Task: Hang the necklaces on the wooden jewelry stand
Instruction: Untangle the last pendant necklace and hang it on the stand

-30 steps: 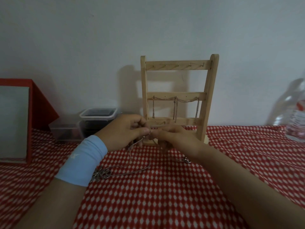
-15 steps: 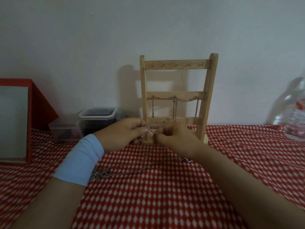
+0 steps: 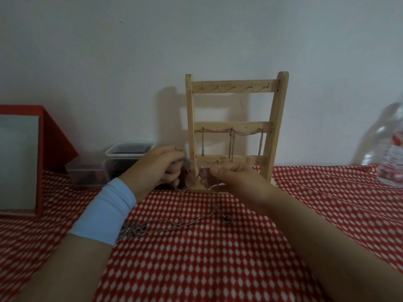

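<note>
Head view: both hands meet low in front of the wooden jewelry stand (image 3: pixel 235 125), fingers curled. The left hand (image 3: pixel 160 168), with a light blue wristband (image 3: pixel 104 211) on its wrist, and the right hand (image 3: pixel 236 179) each pinch the silver necklace (image 3: pixel 196 219) between thumb and fingertips. They hold a short stretch of its chain between them, level with the stand's bottom rail. The fingertips are blurred, so I cannot tell whether the chain touches a hook there.

From the hands the rest of that necklace falls to the red-and-white tablecloth (image 3: pixel 218 258). It trails toward the near left, where its flower-shaped pendant (image 3: pixel 133 231) lies just beside the wristband. A small ring-like piece (image 3: pixel 226 219) rests on the cloth beside the right wrist.

The stand is upright at the back edge of the cloth, against the white wall (image 3: pixel 196 40). A hung chain (image 3: pixel 232 136) is draped across the hooks of its middle rail, with strands dropping toward the bottom rail.

Left of the stand, along the back edge, sit a lidded plastic tub (image 3: pixel 129 150) and a lower clear tub (image 3: pixel 87 174), touching each other. A red box (image 3: pixel 54 144) with a grey panel stands at the left edge. A clear plastic bottle (image 3: pixel 391 149) is at the right edge.
</note>
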`<state>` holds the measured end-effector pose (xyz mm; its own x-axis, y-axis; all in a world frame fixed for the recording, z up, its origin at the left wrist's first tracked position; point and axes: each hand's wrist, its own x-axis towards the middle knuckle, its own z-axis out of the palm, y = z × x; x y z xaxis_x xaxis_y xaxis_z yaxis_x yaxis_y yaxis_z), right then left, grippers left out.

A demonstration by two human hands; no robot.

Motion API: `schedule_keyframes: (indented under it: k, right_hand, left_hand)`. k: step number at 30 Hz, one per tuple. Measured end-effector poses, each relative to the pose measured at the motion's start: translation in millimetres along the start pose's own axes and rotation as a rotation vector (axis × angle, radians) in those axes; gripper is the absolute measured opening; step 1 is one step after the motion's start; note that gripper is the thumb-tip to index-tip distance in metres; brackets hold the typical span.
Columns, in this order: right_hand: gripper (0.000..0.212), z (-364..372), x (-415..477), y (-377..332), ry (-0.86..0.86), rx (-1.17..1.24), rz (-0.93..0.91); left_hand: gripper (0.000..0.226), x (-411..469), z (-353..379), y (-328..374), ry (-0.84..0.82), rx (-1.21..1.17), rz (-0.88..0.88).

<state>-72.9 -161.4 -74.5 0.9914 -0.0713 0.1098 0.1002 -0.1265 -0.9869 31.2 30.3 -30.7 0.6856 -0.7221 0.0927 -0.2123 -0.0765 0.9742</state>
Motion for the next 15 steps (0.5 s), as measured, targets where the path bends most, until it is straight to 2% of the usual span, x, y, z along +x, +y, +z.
schedule_keyframes:
  k: [4,7,9,12,15]
  right_hand:
    - [0.03,1.3,0.7,-1.6,0.035,0.07,-0.031]
    - [0.032,0.8,2.4,-1.8,0.068,0.132,-0.043]
    - [0.031,0.4,1.8,-1.6,0.085,0.129,-0.021]
    - [0.027,1.7,0.6,-0.9,0.116,0.079,0.035]
    - [0.022,2.7,1.4,1.0,0.133,-0.029,0.043]
  left_hand:
    - [0.024,-2.3,-4.8,2.0,0.09,0.343,0.045]
    - [0.025,-3.2,-6.6,4.3,0.106,0.471,0.057]
    - [0.029,-3.9,-7.3,5.4,0.063,0.359,0.026]
    - [0.035,-6.5,-6.2,8.8,-0.049,0.022,0.028]
    - [0.036,-4.3,-4.1,8.0,-0.052,-0.178,-0.011]
